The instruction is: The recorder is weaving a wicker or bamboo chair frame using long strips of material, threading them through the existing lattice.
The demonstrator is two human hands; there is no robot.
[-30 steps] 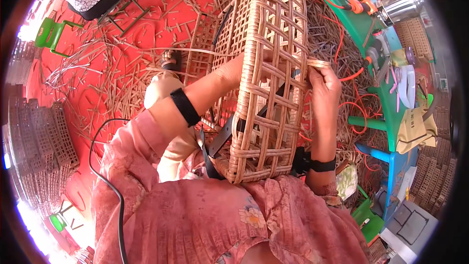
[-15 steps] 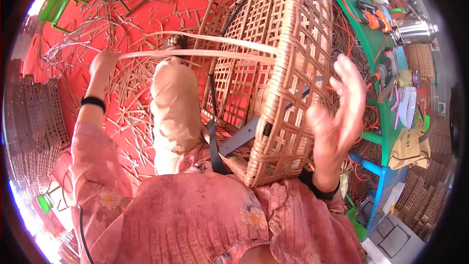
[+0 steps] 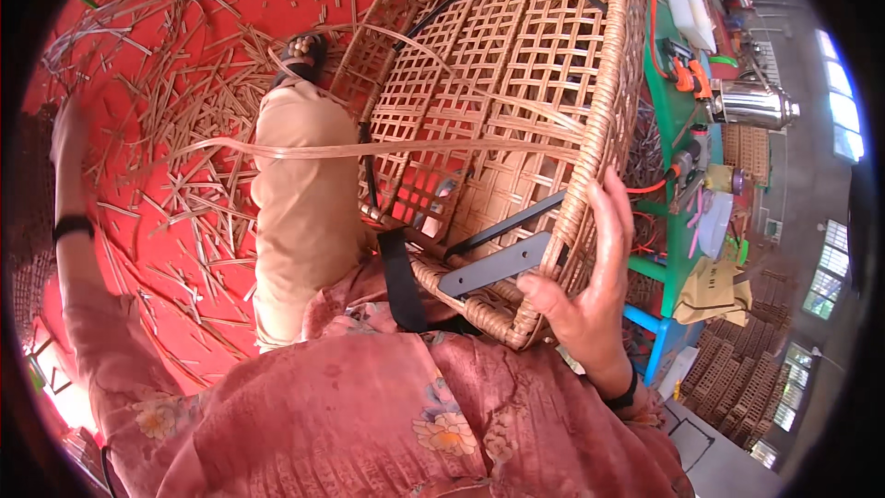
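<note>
A large brown woven rattan basket [image 3: 516, 83] lies tilted in front of me, its open side facing left. My right hand [image 3: 590, 286] is at its thick wrapped rim, thumb inside and fingers along the outer side, with the rim between them. A pale rattan strip [image 3: 369, 149] runs left from that rim across my trouser leg, and a second thin strip [image 3: 433, 60] curls over the basket's opening. Far out to the left is my left hand [image 3: 69, 134], smeared by motion; whether it holds the strip's far end is unclear. A dark metal plate [image 3: 495, 265] with holes sits inside the near rim.
Cut rattan pieces [image 3: 217, 97] litter the red floor [image 3: 230, 9]. To the right stands a green table [image 3: 678, 111] carrying orange-handled tools [image 3: 691, 76], a shiny metal flask [image 3: 751, 103] and a tan paper bag [image 3: 714, 290]. Woven stacks [image 3: 737, 373] stand behind it.
My left hand has swung farther out to the left, and the strip has gone from taut to loosely curved. My right hand has come from beside the basket onto its rim.
</note>
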